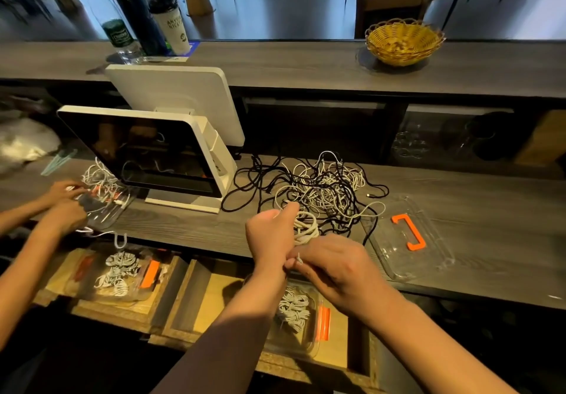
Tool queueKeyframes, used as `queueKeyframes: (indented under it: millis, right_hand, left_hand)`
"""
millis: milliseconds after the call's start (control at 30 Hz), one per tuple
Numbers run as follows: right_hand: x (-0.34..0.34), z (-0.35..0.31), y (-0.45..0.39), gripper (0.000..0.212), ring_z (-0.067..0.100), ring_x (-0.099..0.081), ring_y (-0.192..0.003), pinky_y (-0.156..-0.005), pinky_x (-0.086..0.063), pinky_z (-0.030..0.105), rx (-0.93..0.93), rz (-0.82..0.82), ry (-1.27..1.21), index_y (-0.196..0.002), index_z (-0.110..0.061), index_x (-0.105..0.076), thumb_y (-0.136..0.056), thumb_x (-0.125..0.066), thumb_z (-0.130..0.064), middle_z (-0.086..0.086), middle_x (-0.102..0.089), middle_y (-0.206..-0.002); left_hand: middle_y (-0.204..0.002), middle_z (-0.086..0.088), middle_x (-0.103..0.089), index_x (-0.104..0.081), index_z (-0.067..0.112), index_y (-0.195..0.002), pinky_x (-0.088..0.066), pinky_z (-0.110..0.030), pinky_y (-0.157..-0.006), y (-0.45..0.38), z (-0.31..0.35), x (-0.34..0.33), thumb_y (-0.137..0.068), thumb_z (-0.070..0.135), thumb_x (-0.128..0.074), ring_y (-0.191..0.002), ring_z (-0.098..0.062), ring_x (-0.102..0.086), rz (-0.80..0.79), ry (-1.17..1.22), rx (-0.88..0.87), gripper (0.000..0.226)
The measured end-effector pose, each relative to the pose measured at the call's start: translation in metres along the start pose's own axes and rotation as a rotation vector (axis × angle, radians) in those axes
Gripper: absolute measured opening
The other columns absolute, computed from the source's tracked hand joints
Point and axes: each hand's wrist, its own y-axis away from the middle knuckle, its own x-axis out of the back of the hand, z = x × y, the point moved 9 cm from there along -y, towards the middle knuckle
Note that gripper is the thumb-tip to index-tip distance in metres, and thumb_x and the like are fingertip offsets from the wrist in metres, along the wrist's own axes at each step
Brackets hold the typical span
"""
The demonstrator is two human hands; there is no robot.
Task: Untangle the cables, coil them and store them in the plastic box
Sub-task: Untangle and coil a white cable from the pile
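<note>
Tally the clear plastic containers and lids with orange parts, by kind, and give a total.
Clear lids with orange handle on the counter: 1
Clear boxes holding coiled white cables, in the drawers below: 2
Total: 3
A further clear container at the other person's hands is too hidden to class.

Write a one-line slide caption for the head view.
Left hand holds a white cable coil while the right hand pinches its end, beside the tangled pile.
</note>
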Motion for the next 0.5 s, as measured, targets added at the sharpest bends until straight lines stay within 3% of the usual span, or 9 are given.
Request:
queueKeyframes:
  millis: [100,167,233,300,367,467,500]
  right_hand:
    - [0.006,0.001,-0.008,0.024,0.014,-0.056,-0.078,-0.068,-0.045,0.029,0.060,0.003,0.107,-0.098,-0.015,-0.075,-0.099,-0.056,-0.030,-0.002,-0.064,-0.086]
    - [0.015,0.004,-0.013,0.027,0.013,-0.051,-0.091,-0.079,-0.037,0.026,0.051,0.051,0.154,-0.094,-0.018,-0.076,-0.098,-0.056,-0.035,-0.001,-0.060,-0.095]
    - [0.023,0.017,-0.016,0.023,0.010,-0.049,-0.111,-0.094,-0.037,0.023,-0.062,0.078,0.112,-0.094,-0.021,-0.075,-0.095,-0.058,-0.036,-0.003,-0.056,-0.113]
    - [0.026,0.033,-0.016,0.020,0.004,-0.052,-0.117,-0.096,-0.045,0.021,-0.219,0.073,-0.030,-0.095,-0.020,-0.074,-0.094,-0.059,-0.033,-0.007,-0.057,-0.122]
    - [0.025,0.043,-0.017,0.018,0.001,-0.061,-0.110,-0.090,-0.053,0.024,-0.334,0.069,-0.153,-0.094,-0.020,-0.074,-0.095,-0.060,-0.032,-0.010,-0.067,-0.114]
    - [0.022,0.056,-0.018,0.019,0.010,-0.068,-0.078,-0.069,-0.057,0.034,-0.495,0.053,-0.243,-0.086,-0.026,-0.072,-0.096,-0.059,-0.035,-0.012,-0.071,-0.080]
    - [0.023,0.060,-0.018,0.021,0.012,-0.066,-0.070,-0.064,-0.056,0.035,-0.527,0.054,-0.254,-0.082,-0.026,-0.071,-0.097,-0.060,-0.035,-0.009,-0.068,-0.073]
  left_hand:
    - [-0.039,0.009,-0.035,-0.046,0.016,-0.047,-0.028,-0.019,-0.043,0.002,0.014,-0.001,-0.088,0.019,-0.070,-0.037,-0.006,-0.030,0.032,-0.117,-0.172,0.048]
    - [-0.039,0.009,-0.039,-0.047,0.018,-0.046,-0.031,-0.017,-0.043,0.006,0.023,-0.005,-0.095,0.023,-0.065,-0.038,-0.006,-0.038,0.020,-0.230,-0.314,0.052]
    - [-0.045,0.007,-0.047,-0.053,0.020,-0.052,-0.034,-0.016,-0.047,0.012,0.029,-0.011,-0.103,0.032,-0.053,-0.043,-0.004,-0.045,-0.019,-0.318,-0.409,0.052]
    - [-0.051,0.006,-0.053,-0.061,0.019,-0.061,-0.037,-0.016,-0.049,0.016,0.032,-0.015,-0.107,0.034,-0.041,-0.050,-0.003,-0.051,-0.064,-0.350,-0.476,0.053]
    - [-0.056,0.007,-0.057,-0.065,0.022,-0.069,-0.038,-0.017,-0.050,0.019,0.034,-0.016,-0.109,0.030,-0.036,-0.056,-0.003,-0.056,-0.086,-0.340,-0.497,0.050]
    - [-0.058,0.002,-0.060,-0.063,0.018,-0.066,-0.045,-0.033,-0.053,0.019,0.032,-0.018,-0.109,0.028,-0.035,-0.055,-0.011,-0.058,-0.120,-0.266,-0.491,0.051]
    - [-0.058,0.000,-0.059,-0.062,0.016,-0.066,-0.045,-0.032,-0.052,0.021,0.029,-0.020,-0.109,0.029,-0.035,-0.055,-0.012,-0.057,-0.155,-0.240,-0.491,0.052]
